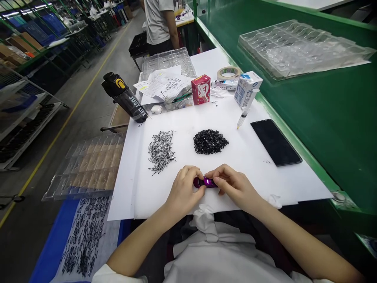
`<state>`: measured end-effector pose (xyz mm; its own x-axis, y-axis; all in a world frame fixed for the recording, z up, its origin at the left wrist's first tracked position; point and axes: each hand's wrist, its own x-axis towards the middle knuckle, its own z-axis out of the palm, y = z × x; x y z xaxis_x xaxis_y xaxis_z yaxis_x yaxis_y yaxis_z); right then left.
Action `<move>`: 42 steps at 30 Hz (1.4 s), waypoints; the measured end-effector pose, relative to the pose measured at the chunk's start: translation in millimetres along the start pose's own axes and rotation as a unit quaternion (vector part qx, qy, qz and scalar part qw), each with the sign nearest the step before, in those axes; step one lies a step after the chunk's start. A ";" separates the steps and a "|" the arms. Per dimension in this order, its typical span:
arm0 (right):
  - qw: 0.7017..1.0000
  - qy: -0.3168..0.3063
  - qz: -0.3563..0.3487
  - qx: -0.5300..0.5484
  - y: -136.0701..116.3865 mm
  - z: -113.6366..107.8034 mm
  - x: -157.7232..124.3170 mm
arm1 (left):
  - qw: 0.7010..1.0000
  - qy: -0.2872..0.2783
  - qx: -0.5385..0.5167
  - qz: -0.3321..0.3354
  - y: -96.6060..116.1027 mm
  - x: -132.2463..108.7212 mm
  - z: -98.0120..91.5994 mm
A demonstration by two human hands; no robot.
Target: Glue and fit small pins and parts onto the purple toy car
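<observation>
My left hand [185, 188] and my right hand [234, 185] meet low over a white sheet [126, 188], holding a small glossy purple cylindrical part [206, 182] between their fingers. Its ends are partly hidden by my fingers. Just beyond my hands lie a loose scatter of thin black pin-like parts [161, 151] and a dense heap of small black pieces [211, 141]. Neither hand touches these piles.
A black smartphone [276, 142], a syringe [243, 116], a black bottle [125, 97], papers [162, 84] and a red box [200, 89] surround the sheet. Clear plastic trays [303, 47] rest on the green bench. A standing person [159, 23] is at the far end.
</observation>
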<state>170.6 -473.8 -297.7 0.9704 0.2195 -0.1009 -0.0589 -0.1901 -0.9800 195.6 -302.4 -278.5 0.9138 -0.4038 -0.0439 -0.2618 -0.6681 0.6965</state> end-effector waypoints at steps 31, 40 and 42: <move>0.941 0.090 -0.159 -0.284 15.2 22.4 3.5 | 0.993 -0.109 0.028 -0.019 -2.4 14.0 -16.5; 0.938 0.022 -0.107 -0.328 -8.7 2.6 -4.4 | 0.971 -0.236 0.019 0.040 -2.9 17.9 -50.7; 0.932 0.031 -0.089 -0.349 -19.7 -0.6 -13.1 | 0.969 -0.242 0.023 0.049 -0.1 20.3 -57.6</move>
<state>159.1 -473.5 -277.0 0.9632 0.2554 0.0836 0.2499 -0.7368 -0.6282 232.1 -274.5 -238.1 0.6345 -0.7045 -0.3180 -0.3632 -0.6349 0.6818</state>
